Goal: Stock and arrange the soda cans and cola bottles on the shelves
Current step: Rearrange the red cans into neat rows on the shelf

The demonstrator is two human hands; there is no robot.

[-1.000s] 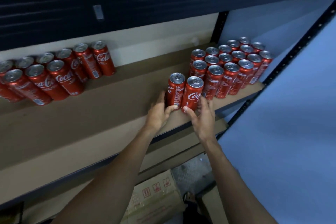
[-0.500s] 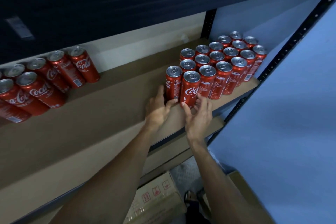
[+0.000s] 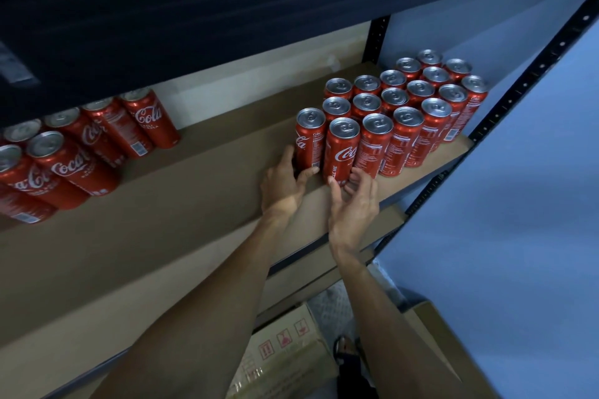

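Two red cola cans stand at the left front corner of a packed block of cola cans [image 3: 421, 97] on the brown shelf board [image 3: 194, 204]. My left hand [image 3: 283, 183] wraps the base of the left can [image 3: 309, 139], thumb in front and fingers behind it. My right hand [image 3: 355, 201] pinches the bottom of the front can [image 3: 342, 152] between thumb and fingertips. That can touches its neighbour in the front row. Another cluster of red cans [image 3: 71, 165] stands at the shelf's far left.
A dark upper shelf beam [image 3: 227, 10] hangs low above the cans. A perforated black upright [image 3: 518, 91] and a blue wall [image 3: 518, 204] close off the right side. Cardboard boxes [image 3: 285, 350] sit on the floor below the shelf.
Both hands have slid the two cans right and back until they meet the block. The gap to the front row has closed.
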